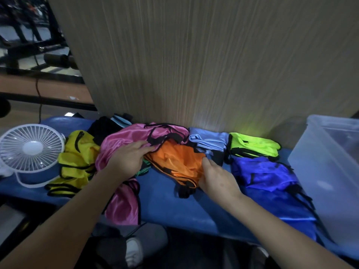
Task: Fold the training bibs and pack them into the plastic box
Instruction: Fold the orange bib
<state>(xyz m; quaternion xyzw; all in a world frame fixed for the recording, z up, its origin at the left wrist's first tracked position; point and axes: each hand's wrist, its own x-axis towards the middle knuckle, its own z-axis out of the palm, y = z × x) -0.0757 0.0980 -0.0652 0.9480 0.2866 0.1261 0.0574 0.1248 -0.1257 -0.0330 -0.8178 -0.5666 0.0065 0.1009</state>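
2 hands on the orange bib (pixel 174 162), mid-bench (pixel 171 206). My left hand (pixel 127 159) grips its left edge over the pink bib (pixel 124 202); my right hand (pixel 215 177) pinches its right side. Box (pixel 322 167) at far right, beside the blue bib (pixel 266 171).

A gym: padded blue bench (pixel 174 206), black exercise machines (pixel 29 35) behind, heaped sports bibs (pixel 174 162).
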